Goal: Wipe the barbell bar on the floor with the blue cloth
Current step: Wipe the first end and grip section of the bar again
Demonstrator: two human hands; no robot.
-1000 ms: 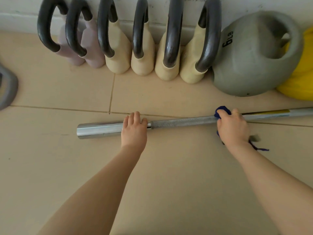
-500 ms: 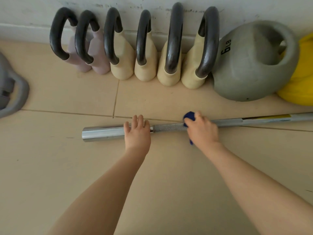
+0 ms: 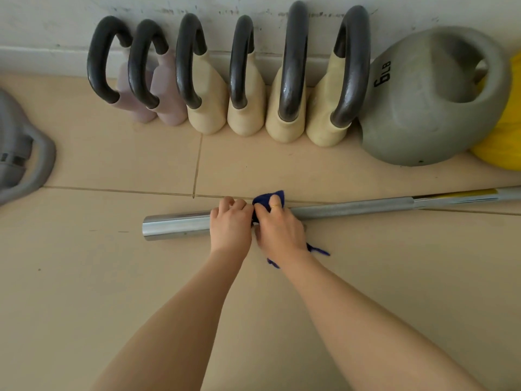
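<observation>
- Here the bar [image 3: 352, 206] lies on the tiled floor [image 3: 84, 277], running from a shiny thick end at the left to the right edge of the picture, where it is cut off.
- The left hand [image 3: 230, 225] lies over the thick end of the bar with its fingers curled over the top; how far they wrap underneath is hidden, so I cannot tell how firm the hold is.
- The right hand [image 3: 279, 231] sits just beside the left, touching it, and holds the blue cloth [image 3: 265, 200] bunched against the bar.
- Most of the cloth is hidden under that hand: a dark blue fold shows above the fingers, and loose threads stick out near the wrist.
- A thin ring shows on one right finger.
- The stretch of bar under both hands is covered, so the join between the thick end and the thinner shaft cannot be seen.
- A yellow strip [image 3: 468, 193] runs along the bar near the right edge; any print on it is too small to read.
- Behind the bar, six weights with dark handles [image 3: 239, 80] stand along the wall [image 3: 56, 24].
- A grey kettlebell [image 3: 423, 108] marked "6 LB" sits to their right.
- A yellow object [image 3: 501, 142] behind it is cut off, as is a grey item [image 3: 19, 153] at the left edge.
</observation>
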